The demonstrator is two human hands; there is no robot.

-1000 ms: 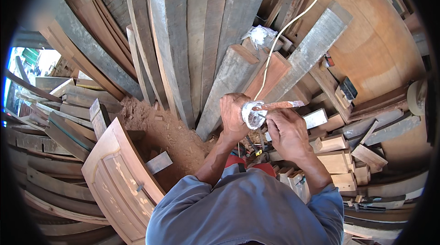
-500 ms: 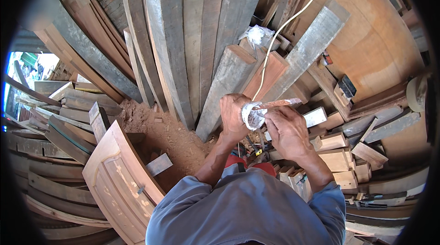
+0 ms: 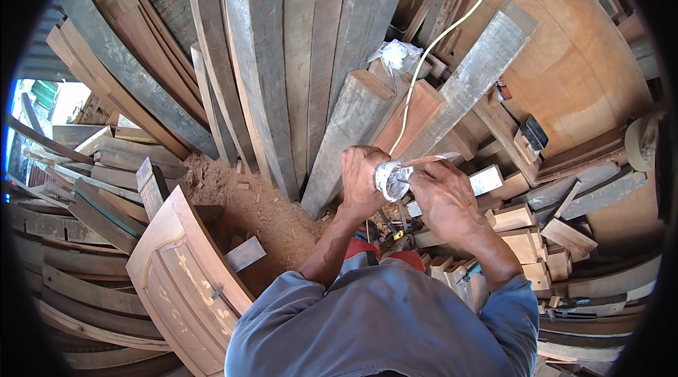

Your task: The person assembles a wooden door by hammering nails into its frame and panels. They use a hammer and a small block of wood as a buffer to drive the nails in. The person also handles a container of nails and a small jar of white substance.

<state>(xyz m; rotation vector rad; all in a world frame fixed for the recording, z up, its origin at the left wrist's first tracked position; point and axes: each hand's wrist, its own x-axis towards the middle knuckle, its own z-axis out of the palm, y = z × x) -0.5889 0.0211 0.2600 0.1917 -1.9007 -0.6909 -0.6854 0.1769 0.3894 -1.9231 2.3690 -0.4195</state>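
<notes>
My left hand [image 3: 361,178] is wrapped round a small white-smeared, cup-like thing [image 3: 390,181], its mouth facing my right hand. My right hand [image 3: 446,197] is closed, its fingertips at that mouth, pinching a thin grey tool [image 3: 404,179] whose tip reaches inside. Most of the tool is hidden by the fingers. Just above my right knuckles lies a flat reddish-brown strip [image 3: 427,159] with white smears at its far end. What holds the strip cannot be made out. Both hands are close together in front of my chest.
Tall grey beams [image 3: 268,59] lean ahead. A pale cable [image 3: 424,59] hangs down near my hands. A panelled wooden door [image 3: 185,264] stands at the left, beside sawdust [image 3: 261,218]. Cut wood blocks [image 3: 519,246] are stacked at the right. A crumpled white bag [image 3: 397,54] rests on a beam.
My right hand has shifted slightly and turned at the mouth of the white-smeared thing. The reddish-brown strip has tilted, showing more white. My left hand has barely moved.
</notes>
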